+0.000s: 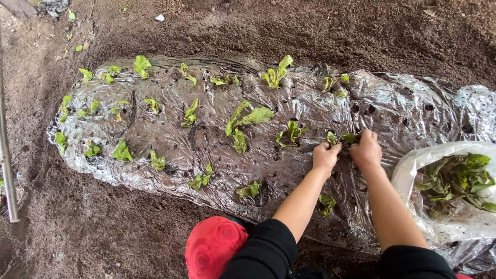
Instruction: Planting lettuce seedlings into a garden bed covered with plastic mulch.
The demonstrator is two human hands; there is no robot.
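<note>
**Two hands press a little plant into a hole in the plastic**

On the far left a thin grey pole stands in the dark dirt. Next to it starts a long mound covered with shiny clear plastic sheet. Many small green plants poke up through holes in the sheet, in rows. Some look floppy. A bigger one sits near the middle.

At the bottom, a red cloth with rose shapes shows beside black sleeves.

Then come the hands. The left hand and the right hand are close together, side by side, with curled fingers pushing down on the sheet. Between them is a small seedling, with its leaves sticking up just past the fingers. Both hands touch the spot around it. I cannot tell if the fingers pinch the stem.

On the far right lies a clear plastic bag, open, with more green seedlings piled inside. It is near the right arm.
</note>
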